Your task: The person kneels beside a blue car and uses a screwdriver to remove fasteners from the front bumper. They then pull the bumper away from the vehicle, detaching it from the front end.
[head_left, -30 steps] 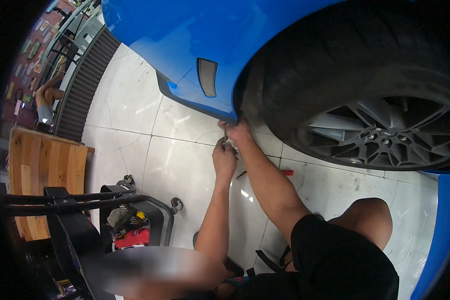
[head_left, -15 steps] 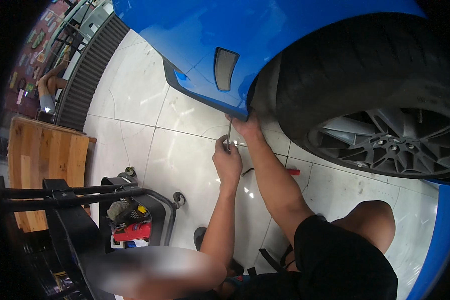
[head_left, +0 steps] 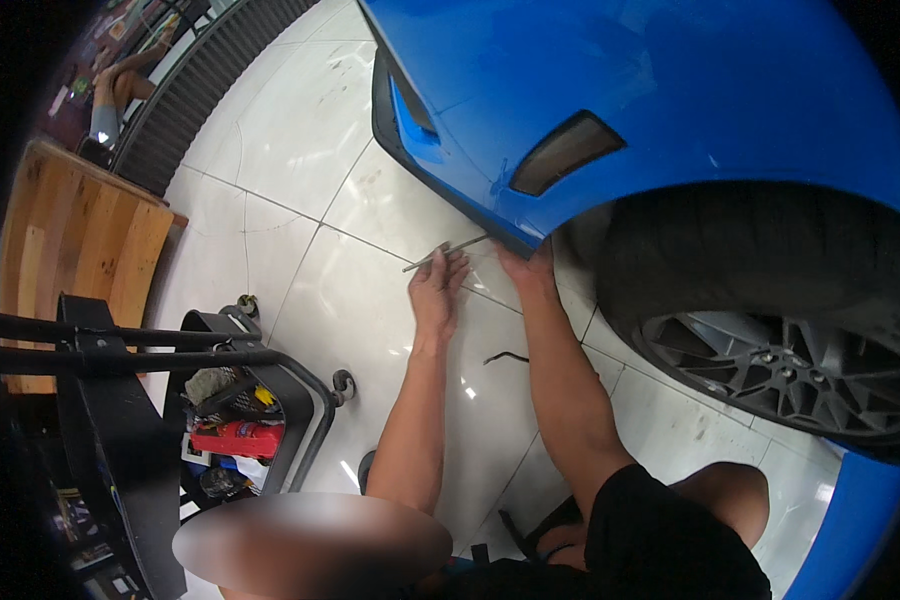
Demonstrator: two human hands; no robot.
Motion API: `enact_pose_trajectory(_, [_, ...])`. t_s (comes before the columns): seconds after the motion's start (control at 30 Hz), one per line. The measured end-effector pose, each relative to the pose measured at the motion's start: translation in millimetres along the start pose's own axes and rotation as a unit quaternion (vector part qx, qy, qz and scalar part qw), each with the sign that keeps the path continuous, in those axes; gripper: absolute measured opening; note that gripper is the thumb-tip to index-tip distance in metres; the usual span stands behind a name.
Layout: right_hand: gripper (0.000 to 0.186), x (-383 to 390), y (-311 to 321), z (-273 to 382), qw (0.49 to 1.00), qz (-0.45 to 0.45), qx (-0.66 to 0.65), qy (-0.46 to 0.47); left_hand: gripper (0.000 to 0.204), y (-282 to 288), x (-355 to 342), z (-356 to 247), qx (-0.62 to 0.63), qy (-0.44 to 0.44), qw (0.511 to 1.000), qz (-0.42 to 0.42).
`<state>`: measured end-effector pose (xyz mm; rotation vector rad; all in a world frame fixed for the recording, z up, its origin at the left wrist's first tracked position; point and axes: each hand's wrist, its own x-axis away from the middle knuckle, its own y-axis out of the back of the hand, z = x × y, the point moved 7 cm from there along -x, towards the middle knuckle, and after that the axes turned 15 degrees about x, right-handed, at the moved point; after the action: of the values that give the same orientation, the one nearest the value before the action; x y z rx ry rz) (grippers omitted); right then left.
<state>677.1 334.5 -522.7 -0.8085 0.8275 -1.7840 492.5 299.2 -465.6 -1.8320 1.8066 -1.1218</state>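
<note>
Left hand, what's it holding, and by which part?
The left hand holds a thin rod near the middle of its visible length.

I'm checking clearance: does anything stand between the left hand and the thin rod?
Nothing visible does: the left hand touches the thin rod. Near the rod's far end, the blue bodywork partly hides the right hand.

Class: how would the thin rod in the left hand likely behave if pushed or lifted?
The thin rod is probably stiff, jutting straight from both sides of the left hand. Being slender, it is likely light. It might slide easily on the glossy floor tiles.
</note>
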Motion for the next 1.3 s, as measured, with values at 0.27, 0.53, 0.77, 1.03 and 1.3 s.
enact_pose_trajectory(0.27, [0.045,16,-13,20,0.992,-0.059,-0.11,-0.033,0.041,-48,-52,49,-0.026,0.035,0.999,-0.013])
enact_pose_trajectory(0.53, [0.05,37,-29,35,0.966,-0.133,0.22,-0.009,0.026,-28,-99,88,0.113,0.084,0.99,-0.021])
enact_pose_trajectory(0.77, [0.034,52,34,24,0.935,-0.024,0.238,-0.262,0.034,-15,-161,149,-0.022,0.21,0.974,0.088])
enact_pose_trajectory(1.03, [0.027,50,14,38,0.938,-0.19,0.247,-0.149,0.031,-8,-189,187,0.185,0.287,0.94,0.009])
enact_pose_trajectory(1.3, [0.03,17,45,71,0.899,-0.141,0.414,-0.007,0.028,-29,-169,156,0.174,0.285,0.943,-0.002])
